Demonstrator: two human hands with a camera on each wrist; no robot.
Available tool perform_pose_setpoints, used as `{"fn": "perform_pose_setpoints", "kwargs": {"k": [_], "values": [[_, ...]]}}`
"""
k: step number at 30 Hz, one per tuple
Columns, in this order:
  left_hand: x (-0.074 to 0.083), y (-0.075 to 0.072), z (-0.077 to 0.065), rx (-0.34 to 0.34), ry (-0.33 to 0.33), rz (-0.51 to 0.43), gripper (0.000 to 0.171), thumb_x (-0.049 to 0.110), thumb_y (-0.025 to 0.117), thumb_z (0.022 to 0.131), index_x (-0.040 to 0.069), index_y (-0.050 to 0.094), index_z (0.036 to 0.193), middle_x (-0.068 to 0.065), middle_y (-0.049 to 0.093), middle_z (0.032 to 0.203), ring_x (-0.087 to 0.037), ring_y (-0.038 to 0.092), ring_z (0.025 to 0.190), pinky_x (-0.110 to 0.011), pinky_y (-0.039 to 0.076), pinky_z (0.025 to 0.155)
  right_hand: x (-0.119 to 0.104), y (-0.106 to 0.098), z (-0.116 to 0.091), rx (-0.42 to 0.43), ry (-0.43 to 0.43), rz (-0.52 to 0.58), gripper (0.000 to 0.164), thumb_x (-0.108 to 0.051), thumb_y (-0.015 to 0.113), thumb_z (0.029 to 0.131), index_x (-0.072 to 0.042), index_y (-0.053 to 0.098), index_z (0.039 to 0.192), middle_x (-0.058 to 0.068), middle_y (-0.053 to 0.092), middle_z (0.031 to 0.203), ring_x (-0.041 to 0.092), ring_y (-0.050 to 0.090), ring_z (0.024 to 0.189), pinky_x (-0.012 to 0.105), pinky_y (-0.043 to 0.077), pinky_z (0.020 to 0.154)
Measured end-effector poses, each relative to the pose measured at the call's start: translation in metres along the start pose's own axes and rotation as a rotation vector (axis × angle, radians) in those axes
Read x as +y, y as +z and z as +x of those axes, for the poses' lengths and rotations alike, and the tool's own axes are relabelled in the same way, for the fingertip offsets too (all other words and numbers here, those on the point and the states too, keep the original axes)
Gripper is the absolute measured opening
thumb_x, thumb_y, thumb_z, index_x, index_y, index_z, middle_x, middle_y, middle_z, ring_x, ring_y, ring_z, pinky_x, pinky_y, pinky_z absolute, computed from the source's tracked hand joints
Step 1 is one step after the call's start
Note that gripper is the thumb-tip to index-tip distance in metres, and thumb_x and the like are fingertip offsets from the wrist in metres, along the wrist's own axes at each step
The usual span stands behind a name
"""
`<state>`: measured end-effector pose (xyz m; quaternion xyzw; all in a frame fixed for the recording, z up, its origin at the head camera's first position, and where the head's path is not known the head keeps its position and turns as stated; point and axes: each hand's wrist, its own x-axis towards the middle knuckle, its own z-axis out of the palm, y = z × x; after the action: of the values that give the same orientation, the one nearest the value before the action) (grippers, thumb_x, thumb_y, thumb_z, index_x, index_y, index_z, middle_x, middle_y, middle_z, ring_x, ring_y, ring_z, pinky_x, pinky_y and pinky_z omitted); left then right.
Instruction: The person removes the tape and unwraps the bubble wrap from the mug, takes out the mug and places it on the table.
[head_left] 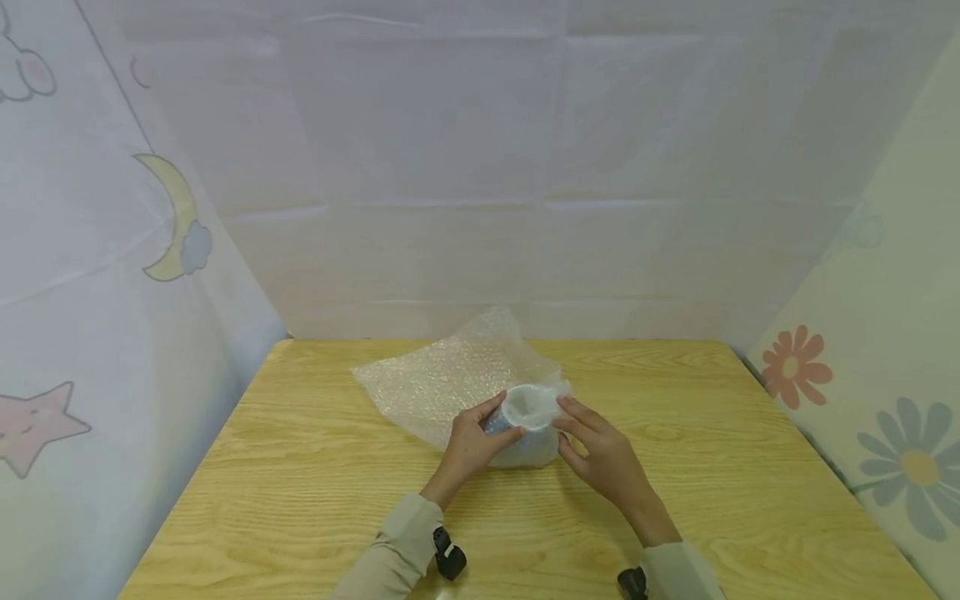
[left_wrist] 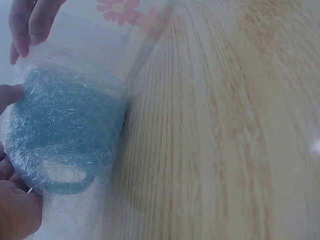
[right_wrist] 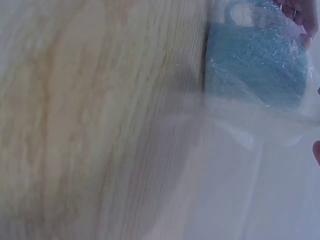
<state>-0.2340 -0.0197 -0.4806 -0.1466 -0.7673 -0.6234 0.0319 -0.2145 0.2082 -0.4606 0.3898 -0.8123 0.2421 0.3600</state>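
Sleeves (head_left: 393, 537) overhang wooden table (head_left: 750, 475) between printed walls (head_left: 862, 308), left fingers (head_left: 486, 407) gripping mug (left_wrist: 70, 117), right (head_left: 585, 412) parted.

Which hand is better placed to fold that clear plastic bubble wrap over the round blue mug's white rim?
Probably the right hand: it holds the bubble wrap beside the white rim, while the left hand grips the wrapped mug.

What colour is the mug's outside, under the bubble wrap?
The mug is blue outside, showing best in the left wrist view.
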Motion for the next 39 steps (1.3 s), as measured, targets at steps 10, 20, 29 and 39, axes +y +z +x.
{"fn": "perform_pose_setpoints", "kwargs": {"k": [10, 20, 29, 39], "values": [[0.000, 0.001, -0.001, -0.001, -0.013, 0.013, 0.066, 0.027, 0.080, 0.082, 0.006, 0.053, 0.138, -0.012, 0.053, 0.137, -0.027, 0.053, 0.122, -0.040, 0.047, 0.095, 0.000, 0.003, 0.005, -0.041, -0.084, -0.123, 0.041, -0.020, 0.039, 0.103, 0.002, 0.072, 0.094, 0.020, 0.064, 0.118, 0.036, 0.062, 0.107, 0.040, 0.055, 0.080], [0.021, -0.002, -0.007, -0.001, 0.007, -0.007, 0.061, 0.012, 0.078, 0.084, -0.005, 0.051, 0.136, -0.020, 0.052, 0.135, -0.035, 0.052, 0.122, -0.046, 0.047, 0.095, -0.005, 0.003, 0.005, -0.009, -0.078, -0.235, 0.049, -0.024, 0.028, 0.109, 0.001, 0.070, 0.105, 0.021, 0.064, 0.115, 0.036, 0.064, 0.101, 0.039, 0.055, 0.077], [0.044, -0.007, -0.013, -0.012, 0.008, -0.027, 0.058, 0.009, 0.076, 0.085, -0.008, 0.050, 0.135, -0.023, 0.051, 0.135, -0.036, 0.054, 0.118, -0.046, 0.048, 0.092, -0.002, 0.005, 0.004, 0.060, 0.026, -0.120, 0.032, 0.010, 0.071, 0.081, 0.005, 0.069, 0.112, 0.024, 0.063, 0.117, 0.036, 0.067, 0.091, 0.036, 0.057, 0.068], [0.001, 0.000, -0.001, -0.001, -0.008, -0.017, 0.065, 0.026, 0.080, 0.083, 0.006, 0.053, 0.138, -0.012, 0.053, 0.137, -0.025, 0.055, 0.120, -0.038, 0.049, 0.093, -0.001, 0.008, 0.008, 0.037, 0.037, -0.045, 0.030, 0.012, 0.062, 0.084, 0.000, 0.070, 0.110, 0.020, 0.060, 0.125, 0.039, 0.058, 0.113, 0.040, 0.055, 0.078]]}}
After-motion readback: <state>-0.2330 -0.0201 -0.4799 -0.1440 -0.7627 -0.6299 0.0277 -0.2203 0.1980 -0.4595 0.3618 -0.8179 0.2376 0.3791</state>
